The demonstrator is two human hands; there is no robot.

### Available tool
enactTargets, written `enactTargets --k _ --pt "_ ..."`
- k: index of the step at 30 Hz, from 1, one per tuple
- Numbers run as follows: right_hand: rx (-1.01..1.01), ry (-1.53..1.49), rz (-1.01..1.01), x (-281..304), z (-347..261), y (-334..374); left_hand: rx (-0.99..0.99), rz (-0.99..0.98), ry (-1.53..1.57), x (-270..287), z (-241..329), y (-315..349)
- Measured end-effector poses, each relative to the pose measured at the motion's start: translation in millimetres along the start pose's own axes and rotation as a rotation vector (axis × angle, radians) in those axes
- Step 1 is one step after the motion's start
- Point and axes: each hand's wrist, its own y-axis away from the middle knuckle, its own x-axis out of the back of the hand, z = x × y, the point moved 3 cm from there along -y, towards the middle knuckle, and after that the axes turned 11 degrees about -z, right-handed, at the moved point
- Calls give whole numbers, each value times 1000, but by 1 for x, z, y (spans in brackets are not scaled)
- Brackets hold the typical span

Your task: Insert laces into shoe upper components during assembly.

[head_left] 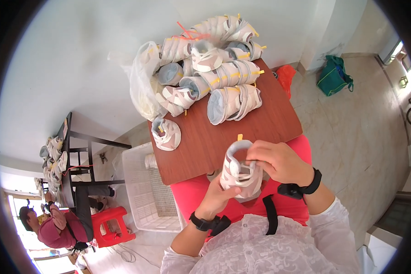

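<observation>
A pale pink and white shoe upper with a grey lining and a yellow heel tab is held over my lap, its opening tilted up toward the table. My left hand grips it from below and the left side, thumb across the front. At the right edge of the opening, my right hand has its fingers bent and pinched on the collar; their tips are partly hidden. A single similar upper stands on the brown table, near its left edge.
Stacked rows of uppers cover the table's far half, beside a white plastic bag. A white crate stands left of the table. Farther left, a person sits near a red stool. A green bag rests at back right.
</observation>
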Motion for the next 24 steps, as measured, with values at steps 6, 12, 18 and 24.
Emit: enactTargets --k 6,12,18,24 --pt "-118 -15 421 -15 -7 12 -141 180 71 -3 -8 -1" --pt "-147 -78 426 -37 -16 19 -211 180 16 -6 -12 -1" --pt "-410 -475 342 -68 7 30 -252 197 132 -3 -18 -1" --pt "-332 -997 369 -66 13 34 -145 192 -1 -5 -6 -1"
